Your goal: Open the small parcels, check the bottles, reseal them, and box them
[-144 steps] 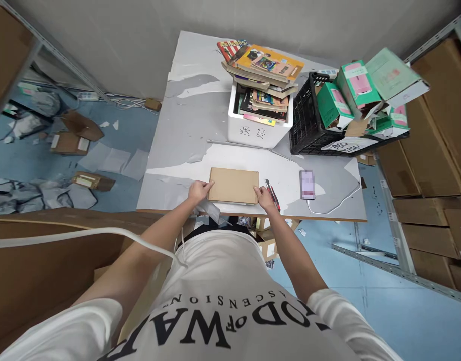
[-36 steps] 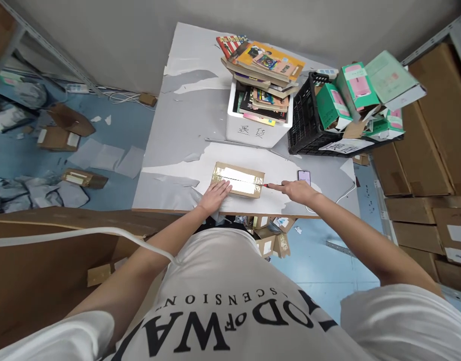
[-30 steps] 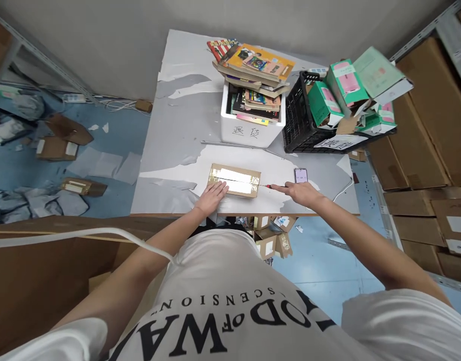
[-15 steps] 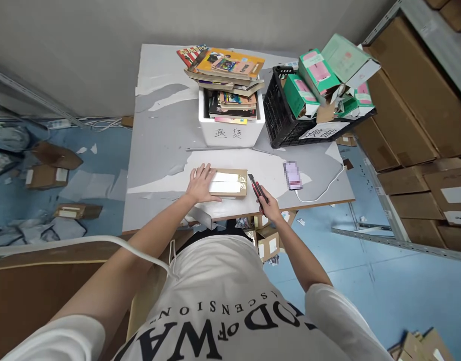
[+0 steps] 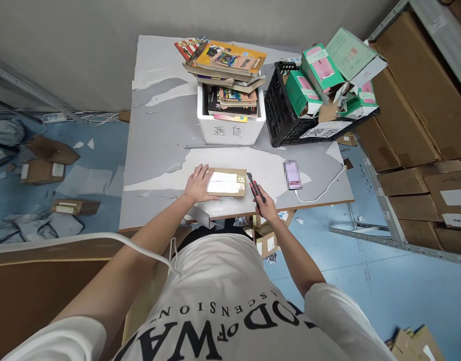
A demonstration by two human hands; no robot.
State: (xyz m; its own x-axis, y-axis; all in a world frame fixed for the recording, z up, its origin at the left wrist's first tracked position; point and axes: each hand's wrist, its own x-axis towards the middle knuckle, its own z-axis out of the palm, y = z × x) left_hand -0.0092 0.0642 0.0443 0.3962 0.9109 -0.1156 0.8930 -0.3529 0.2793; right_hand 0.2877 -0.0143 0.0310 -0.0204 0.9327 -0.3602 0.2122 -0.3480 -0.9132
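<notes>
A small cardboard box lies on the table with a white label and shiny clear tape on its top, the tape showing at the right end. My left hand holds the box's left end, thumb along the near side and fingers towards the far corner. In my right hand is a red and black utility knife, fingers wrapped round its handle. Its blade points away from me, close beside the box's right end; I cannot tell whether it touches the cardboard.
Behind stand a white bin piled with books and a black crate of green boxes. A phone on a white cable lies right of the knife. Brown cartons fill the right-hand shelving. Parcels and wrapping litter the floor at left.
The view has shifted slightly. My left hand stays on the box, and the knife keeps about the same place by its right end.
</notes>
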